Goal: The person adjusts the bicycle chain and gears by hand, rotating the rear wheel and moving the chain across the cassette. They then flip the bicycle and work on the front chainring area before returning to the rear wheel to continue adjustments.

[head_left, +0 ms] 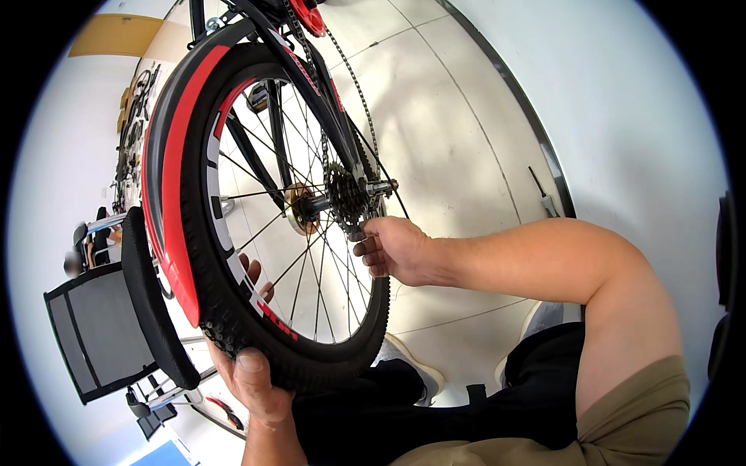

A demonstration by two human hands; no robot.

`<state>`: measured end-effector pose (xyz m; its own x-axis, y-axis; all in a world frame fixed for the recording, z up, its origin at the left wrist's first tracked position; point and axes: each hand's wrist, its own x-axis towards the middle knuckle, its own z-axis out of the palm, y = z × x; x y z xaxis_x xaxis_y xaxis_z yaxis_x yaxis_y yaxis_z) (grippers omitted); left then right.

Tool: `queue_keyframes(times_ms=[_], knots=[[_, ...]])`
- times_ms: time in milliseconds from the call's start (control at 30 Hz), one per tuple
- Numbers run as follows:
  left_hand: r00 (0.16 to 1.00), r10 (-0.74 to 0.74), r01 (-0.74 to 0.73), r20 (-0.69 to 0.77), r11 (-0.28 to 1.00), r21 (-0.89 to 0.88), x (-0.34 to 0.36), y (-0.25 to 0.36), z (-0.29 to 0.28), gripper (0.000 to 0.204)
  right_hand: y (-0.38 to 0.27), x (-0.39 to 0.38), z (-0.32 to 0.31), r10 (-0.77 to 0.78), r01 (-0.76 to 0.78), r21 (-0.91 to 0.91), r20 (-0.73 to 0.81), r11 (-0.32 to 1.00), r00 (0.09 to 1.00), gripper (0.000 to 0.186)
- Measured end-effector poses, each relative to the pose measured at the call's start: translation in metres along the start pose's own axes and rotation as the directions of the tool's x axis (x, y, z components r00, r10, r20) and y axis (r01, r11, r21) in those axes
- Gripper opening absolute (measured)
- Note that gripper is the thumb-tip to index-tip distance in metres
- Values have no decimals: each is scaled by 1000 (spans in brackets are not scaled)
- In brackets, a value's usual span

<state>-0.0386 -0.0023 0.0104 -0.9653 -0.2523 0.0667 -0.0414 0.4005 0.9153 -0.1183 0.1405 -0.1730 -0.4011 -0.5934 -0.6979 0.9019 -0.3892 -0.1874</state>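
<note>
The rear wheel of a bicycle stands in front of me, its black knobby tire (318, 366) nearest. My left hand (252, 380) is closed round the tire's lower left, thumb outside and fingertips showing past the rim. My right hand (398, 250) has its fingers curled just below the cassette (342, 190); what they grip there is hidden. A chain (359, 93) hangs in two runs toward the cassette. The axle end (382, 187) sticks out to the right, and a brass-coloured hub part (297, 208) sits left of it. A red and black mudguard (172, 147) arches over the tire.
A grey mesh chair (101, 330) with a black padded edge stands close at the left. Several dark parts (136, 109) lie further back. A thin-shafted tool (546, 200) rests by the right wall's dark skirting (561, 179). My shoes are on the tiled floor below.
</note>
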Motion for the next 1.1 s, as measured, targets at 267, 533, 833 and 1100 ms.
queue_keyframes(times_ms=[267,533,833,1100], knots=[[1000,-9,9,-21,1000,-3,5,-1,1,122,12,12,-5,77,-77,-2,18,997,997,21],[998,-25,25,-55,1000,-2,6,-1,2,127,12,10,7,24,-23,22,-48,1000,999,21],[1000,8,-7,-27,1000,25,5,1,1,117,6,7,12,30,-26,35,-126,999,992,19],[999,-14,15,-51,1000,14,3,6,3,116,10,13,9,58,-59,96,12,994,998,22]])
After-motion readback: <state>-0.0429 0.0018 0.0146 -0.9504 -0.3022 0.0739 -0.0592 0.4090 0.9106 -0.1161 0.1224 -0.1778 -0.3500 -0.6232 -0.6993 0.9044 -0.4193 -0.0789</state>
